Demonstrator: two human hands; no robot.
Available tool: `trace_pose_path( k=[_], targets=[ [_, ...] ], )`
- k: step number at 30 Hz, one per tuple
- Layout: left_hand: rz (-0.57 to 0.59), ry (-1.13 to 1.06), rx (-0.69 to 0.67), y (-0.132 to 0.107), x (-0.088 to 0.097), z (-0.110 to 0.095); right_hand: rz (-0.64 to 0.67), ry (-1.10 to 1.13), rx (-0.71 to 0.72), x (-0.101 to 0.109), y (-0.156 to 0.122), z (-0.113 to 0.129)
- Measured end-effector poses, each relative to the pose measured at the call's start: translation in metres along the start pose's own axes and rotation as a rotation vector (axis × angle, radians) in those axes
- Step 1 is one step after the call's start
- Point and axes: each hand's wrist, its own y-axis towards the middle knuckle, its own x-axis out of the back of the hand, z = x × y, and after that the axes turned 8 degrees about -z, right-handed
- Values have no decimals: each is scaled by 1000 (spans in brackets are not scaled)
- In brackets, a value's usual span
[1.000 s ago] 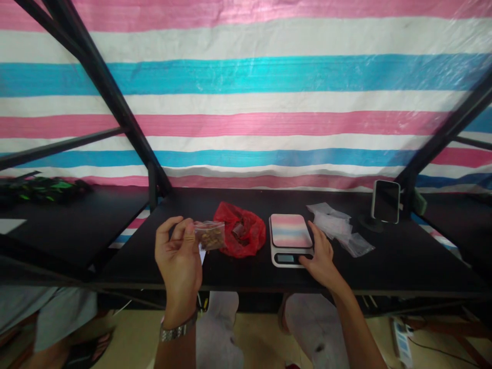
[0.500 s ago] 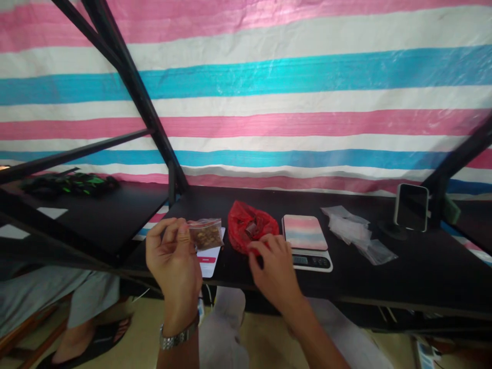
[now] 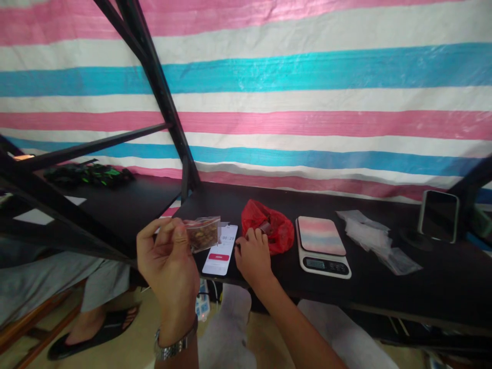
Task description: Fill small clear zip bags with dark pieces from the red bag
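A small clear zip bag [image 3: 204, 234] of brownish bits is pinched by its left end in my left hand [image 3: 169, 256], held up over the table edge. Behind its right side lies a white-screened phone [image 3: 220, 259] showing a timer. My right hand [image 3: 254, 259] is low between the phone and a crumpled red plastic bag [image 3: 282, 236]. Its fingers are curled together, and whatever they hold, if anything, is hidden. A small brownish roll-like thing [image 3: 265, 227] shows in the red bag's mouth, just beyond those fingers.
A kitchen scale [image 3: 323, 241] with a lit display stands right of the red bag. Farther right lie several clear zip bags [image 3: 369, 236] and a phone on a stand [image 3: 438, 218]. A black metal frame [image 3: 169, 107] rises at the left, and a person's leg [image 3: 103, 282] shows below.
My right hand has moved left, from the red bag's front right to beside the phone, and its fingers have curled in. My left hand still pinches the zip bag. The view has shifted left.
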Motion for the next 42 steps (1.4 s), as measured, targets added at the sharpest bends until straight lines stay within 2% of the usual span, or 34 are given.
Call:
trace_pose_path(
  k=[5,9,10,13,15,18,22,24,27,32,36,39,42],
  targets=[
    [-11,-46,17,0,-2,1,-63,6,17,12,-4,-7],
    [36,-51,77,-3,-3,3,-266,8,-126,39,-4,-39],
    [60,-53,91,-4,-3,4,-283,-4,-158,45,-4,-48],
    [130,-53,134,-12,-8,8,-150,13,-110,57,-1,-71],
    [169,-38,186,-21,-14,13,-106,-15,-94,59,0,-83],
    [232,-48,311,-40,-29,29,-96,-122,-125,61,1,-96],
    [332,-48,451,-64,-48,55,3,-159,-105,70,9,-109],
    [331,-40,470,-70,-53,64,29,-150,-68,77,14,-112],
    [309,-41,480,-70,-54,70,-3,-185,22,84,17,-109],
    [242,-50,472,-61,-49,70,-111,-426,409,76,9,-99],
    [219,-55,463,-58,-48,69,-152,-481,641,73,4,-102],
    [214,-57,462,-58,-48,69,-156,-506,717,80,6,-106],
    [215,-59,460,-57,-48,69,-106,-509,716,89,10,-108]
  ],
)
